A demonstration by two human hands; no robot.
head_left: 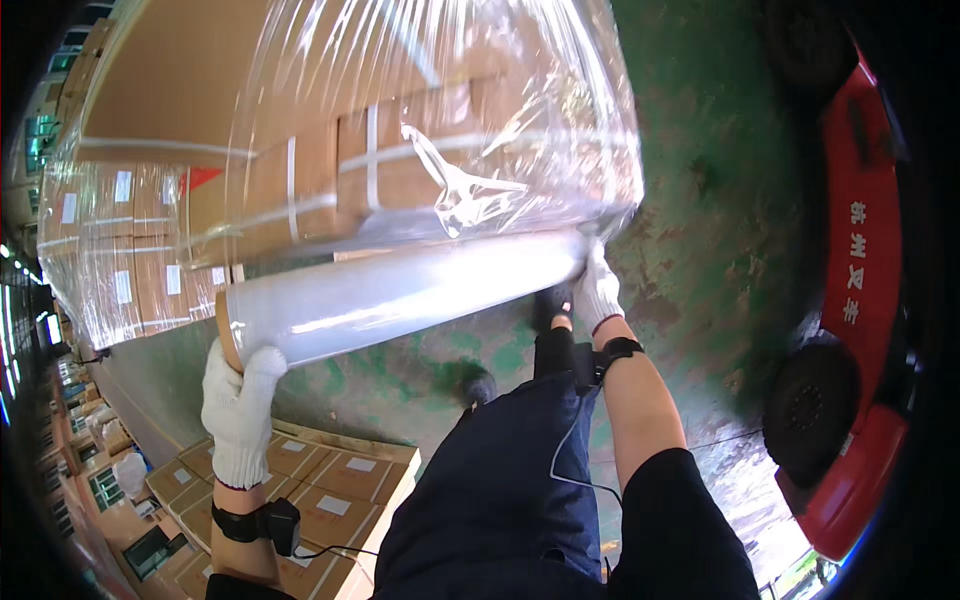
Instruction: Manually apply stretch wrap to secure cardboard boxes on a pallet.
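A long roll of clear stretch film (400, 290) lies crosswise in front of me, held at both ends. My left hand (240, 410), in a white knit glove, grips the roll's cardboard core end at the left. My right hand (598, 290), also gloved, grips the right end. Film runs from the roll up onto a pallet stack of brown cardboard boxes (300, 180), which is covered in shiny wrap. Black bands with small devices sit on both wrists.
A red pallet truck (860, 330) with black wheels stands at the right on the worn green floor (700, 200). Another stack of labelled cardboard boxes (320, 500) sits at lower left. My dark trousers and shoes show below the roll.
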